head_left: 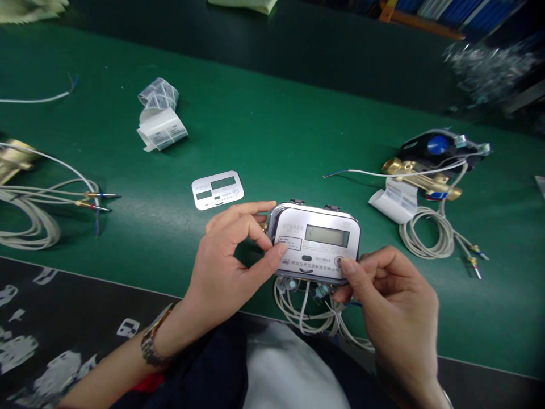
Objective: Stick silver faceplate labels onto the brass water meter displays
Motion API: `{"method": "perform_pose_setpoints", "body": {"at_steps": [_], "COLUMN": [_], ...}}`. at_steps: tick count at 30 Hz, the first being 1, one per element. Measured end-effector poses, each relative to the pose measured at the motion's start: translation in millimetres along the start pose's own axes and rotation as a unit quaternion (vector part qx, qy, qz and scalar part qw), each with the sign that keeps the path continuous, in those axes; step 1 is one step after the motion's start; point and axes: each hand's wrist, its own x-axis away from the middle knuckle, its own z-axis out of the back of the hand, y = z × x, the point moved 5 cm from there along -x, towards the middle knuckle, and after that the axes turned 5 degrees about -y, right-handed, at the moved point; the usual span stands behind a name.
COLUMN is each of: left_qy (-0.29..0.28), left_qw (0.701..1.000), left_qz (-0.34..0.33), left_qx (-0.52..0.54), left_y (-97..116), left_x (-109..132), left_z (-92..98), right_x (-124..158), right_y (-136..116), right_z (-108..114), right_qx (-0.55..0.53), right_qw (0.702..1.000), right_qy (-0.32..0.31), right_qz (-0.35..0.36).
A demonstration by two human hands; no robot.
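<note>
A meter (317,241) with a silver faceplate and a small grey display is between my two hands near the table's front edge. My left hand (238,250) grips its left side, thumb on the face by a small label and fingers behind the edge. My right hand (387,284) holds the lower right corner, with the thumb on the face beside a round mark. White cables (304,307) hang in loops below the meter. A loose silver faceplate (217,190) with cut-out windows lies on the table up and left of my left hand.
A curled strip of printed labels (162,122) lies farther back on the green table (272,119). At right are another meter (443,149), a brass fitting (411,173) and a coiled cable (428,233). Brass parts and cables (38,221) sit at left. White scraps (55,369) lie below the edge.
</note>
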Motion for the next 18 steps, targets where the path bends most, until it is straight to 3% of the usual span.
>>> {"method": "perform_pose_setpoints", "body": {"at_steps": [7, 13, 18], "left_qy": [-0.008, -0.002, -0.062], "left_qw": [1.000, 0.996, 0.987], "left_qz": [-0.007, 0.032, 0.074], "left_qx": [0.001, 0.089, 0.127], "left_y": [0, -11, -18], "left_x": [1, 4, 5], "left_z": [2.4, -0.3, -12.6], "right_x": [0, 3, -1], "right_y": [0, -4, 5], "right_z": [0, -2, 2], "right_qx": [0.006, 0.009, 0.008], "right_qw": [1.000, 0.998, 1.000], "right_qy": [-0.001, 0.030, 0.001], "right_qz": [-0.008, -0.045, -0.020]}}
